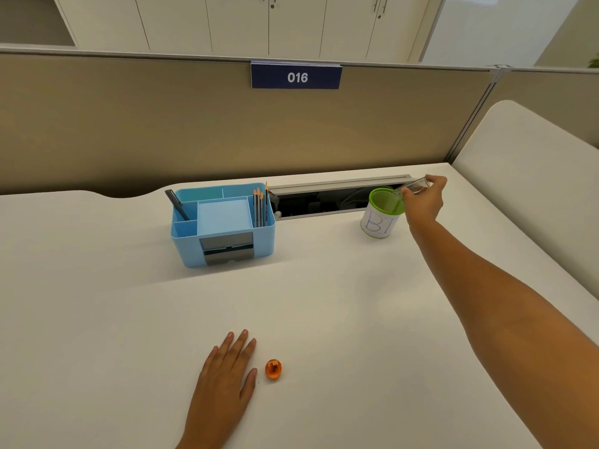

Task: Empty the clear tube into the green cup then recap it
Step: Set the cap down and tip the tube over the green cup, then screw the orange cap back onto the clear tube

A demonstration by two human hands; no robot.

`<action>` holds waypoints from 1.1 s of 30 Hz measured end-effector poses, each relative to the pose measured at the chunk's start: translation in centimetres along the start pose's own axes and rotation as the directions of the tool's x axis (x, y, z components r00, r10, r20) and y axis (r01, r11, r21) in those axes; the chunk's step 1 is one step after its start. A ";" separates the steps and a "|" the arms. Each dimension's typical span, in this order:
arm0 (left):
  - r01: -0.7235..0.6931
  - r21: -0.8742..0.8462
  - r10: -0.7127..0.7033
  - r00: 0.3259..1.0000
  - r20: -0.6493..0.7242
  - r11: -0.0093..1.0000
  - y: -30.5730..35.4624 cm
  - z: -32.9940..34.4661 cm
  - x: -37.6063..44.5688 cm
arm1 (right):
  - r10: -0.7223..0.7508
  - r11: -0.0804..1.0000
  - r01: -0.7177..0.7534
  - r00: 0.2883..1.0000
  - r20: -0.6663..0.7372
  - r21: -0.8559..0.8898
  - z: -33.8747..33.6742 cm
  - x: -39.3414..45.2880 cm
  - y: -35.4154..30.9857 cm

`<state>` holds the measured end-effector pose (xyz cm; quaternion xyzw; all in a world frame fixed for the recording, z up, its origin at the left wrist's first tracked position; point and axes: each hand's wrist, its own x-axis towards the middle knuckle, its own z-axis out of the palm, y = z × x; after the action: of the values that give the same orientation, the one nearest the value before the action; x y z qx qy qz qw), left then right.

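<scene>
The right hand (423, 202) holds the tube (415, 187) tilted over the far cup (382, 212). The left hand (223, 374) lies flat, fingers spread narrow, beside the orange cap (273, 369).

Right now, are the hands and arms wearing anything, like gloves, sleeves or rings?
No. Both hands are bare: the left hand and the right hand show no gloves or rings. The right forearm is bare too, with no sleeve or watch showing. The fingernails are short and look unpainted.

Two bare forearms and hands belong to the person. The left hand (227, 367) and right hand (424, 199) wear no rings, watch or sleeves. Fingernails are short and unpainted.
</scene>
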<state>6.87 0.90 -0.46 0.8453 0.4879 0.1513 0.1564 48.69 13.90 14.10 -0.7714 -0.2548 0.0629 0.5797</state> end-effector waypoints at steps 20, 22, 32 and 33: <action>-0.088 -0.101 0.087 0.996 -0.018 0.991 1.4 -0.6 -2.0 | 0.347 0.476 -0.687 0.720 0.601 0.549 -1.8 -20.0 0.8; -0.064 -0.110 0.060 0.997 -0.043 0.992 1.9 -0.2 -1.8 | 0.395 0.366 -0.779 0.626 0.673 0.509 -2.1 -22.4 1.5; 0.019 -0.238 -0.066 0.979 -0.191 0.971 2.5 0.9 -1.0 | 0.499 0.269 -0.892 0.452 0.740 0.363 -2.4 -30.3 4.1; 0.029 -0.246 -0.078 0.978 -0.194 0.969 2.5 0.8 -1.0 | 0.500 0.274 -0.893 0.450 0.740 0.358 -2.3 -30.8 4.2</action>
<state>8.69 -1.29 -0.26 0.7867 0.5019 0.2903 0.2119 24.37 -3.29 4.84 -0.4596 0.0399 0.6081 0.6461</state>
